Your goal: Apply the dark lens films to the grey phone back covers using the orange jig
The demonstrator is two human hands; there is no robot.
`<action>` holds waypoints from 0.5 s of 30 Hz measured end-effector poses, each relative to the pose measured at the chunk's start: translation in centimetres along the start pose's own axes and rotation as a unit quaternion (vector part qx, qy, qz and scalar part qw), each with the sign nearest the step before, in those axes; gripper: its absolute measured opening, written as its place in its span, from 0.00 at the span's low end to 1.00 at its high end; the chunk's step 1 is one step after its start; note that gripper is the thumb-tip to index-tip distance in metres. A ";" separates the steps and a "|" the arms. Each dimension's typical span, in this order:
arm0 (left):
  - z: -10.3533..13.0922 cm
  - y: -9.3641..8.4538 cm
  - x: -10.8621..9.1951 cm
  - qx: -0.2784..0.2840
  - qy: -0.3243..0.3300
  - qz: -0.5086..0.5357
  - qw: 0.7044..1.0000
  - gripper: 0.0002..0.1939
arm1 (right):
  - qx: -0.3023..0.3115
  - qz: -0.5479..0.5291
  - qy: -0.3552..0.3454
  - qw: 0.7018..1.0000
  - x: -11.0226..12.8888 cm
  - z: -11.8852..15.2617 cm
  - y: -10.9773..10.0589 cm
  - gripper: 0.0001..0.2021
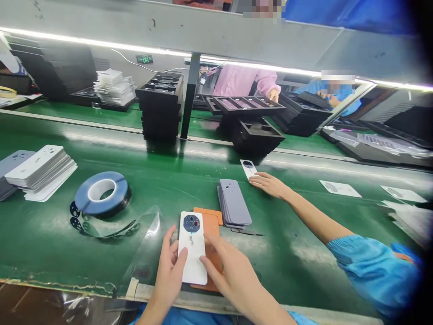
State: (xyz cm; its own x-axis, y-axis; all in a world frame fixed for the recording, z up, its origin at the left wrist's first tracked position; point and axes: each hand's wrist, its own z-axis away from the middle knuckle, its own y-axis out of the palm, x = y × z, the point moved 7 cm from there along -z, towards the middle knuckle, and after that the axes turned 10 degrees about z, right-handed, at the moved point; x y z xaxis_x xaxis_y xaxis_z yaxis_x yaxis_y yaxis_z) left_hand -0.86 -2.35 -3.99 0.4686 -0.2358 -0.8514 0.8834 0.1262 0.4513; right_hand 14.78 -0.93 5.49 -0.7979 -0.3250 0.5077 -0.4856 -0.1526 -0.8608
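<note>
A white phone back cover (192, 266) with a dark round camera area lies over an orange fixture (213, 257) near the front edge. My left hand (171, 266) grips its left side, thumb on the face and fingers at the edge. My right hand (233, 266) has thumb and forefinger at its right edge; the other fingertips are hidden. Behind the fixture sits a stack of grey phone-shaped panels (236, 203), with a thin dark tool (245, 232) beside it. On the left lies a roll of blue film tape (101, 194), its strip carrying dark camera-shaped pieces.
From the right, a co-worker's hand (269, 184) touches another white cover (248, 168). White panels are stacked (42, 169) at far left. Black trays (160, 108) stand along the back beside a post (189, 95). Flat white pieces (340, 188) lie at right. Clear film (149, 239) curves near my left hand.
</note>
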 end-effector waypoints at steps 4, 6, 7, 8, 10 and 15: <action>-0.4 -0.6 -0.7 -0.026 0.019 0.051 0.998 0.49 | 0.106 -0.121 0.047 0.986 -0.6 -2.0 2.6 0.26; -0.1 -1.4 -1.9 -0.048 0.072 0.004 0.996 0.42 | 0.109 -0.184 0.038 0.976 -0.7 -4.3 2.4 0.26; 0.3 -1.9 -2.8 -0.061 0.118 -0.050 0.990 0.37 | 0.104 -0.206 0.032 0.972 -0.9 -6.0 2.0 0.26; 0.8 -2.4 -3.9 -0.073 0.175 -0.121 0.974 0.31 | 0.094 -0.210 0.031 0.973 -1.3 -8.0 1.5 0.26; 2.4 -3.1 -5.8 -0.097 0.294 -0.286 0.907 0.22 | 0.064 -0.164 0.047 0.983 -2.5 -12.9 0.0 0.27; 5.6 -5.5 -5.5 -0.088 0.375 -0.544 0.745 0.35 | -0.023 0.023 0.111 0.993 -5.2 -24.6 -3.8 0.26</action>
State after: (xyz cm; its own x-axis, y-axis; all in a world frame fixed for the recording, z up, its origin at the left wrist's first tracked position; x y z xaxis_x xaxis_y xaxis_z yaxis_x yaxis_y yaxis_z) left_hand -8.32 -7.15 -0.28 -0.7163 0.3057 -0.6272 0.6949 0.3939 -0.6016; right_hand 11.99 24.28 7.03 -0.8763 -0.1155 0.4677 -0.4585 -0.0976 -0.8833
